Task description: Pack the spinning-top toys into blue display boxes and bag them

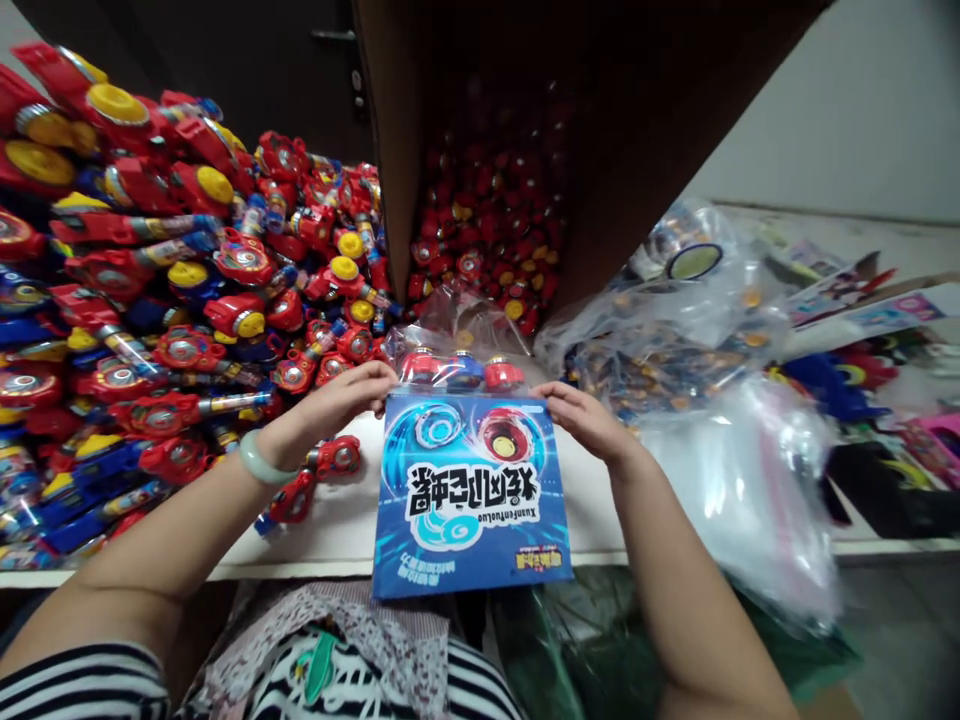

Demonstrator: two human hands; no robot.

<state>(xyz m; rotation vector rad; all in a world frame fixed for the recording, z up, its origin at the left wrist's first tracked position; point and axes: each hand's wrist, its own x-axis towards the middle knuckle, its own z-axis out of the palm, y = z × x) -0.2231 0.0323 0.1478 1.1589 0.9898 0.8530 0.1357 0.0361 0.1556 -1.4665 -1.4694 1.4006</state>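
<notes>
The left hand (367, 388) and right hand (579, 412), apart, clasp the blue box (469, 520) at its far corners, seemingly steadying it over the table (596, 525) edge; bagged toys (463, 372) show just beyond the box.

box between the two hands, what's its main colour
The box is mainly blue; it shows in the head view.
</notes>
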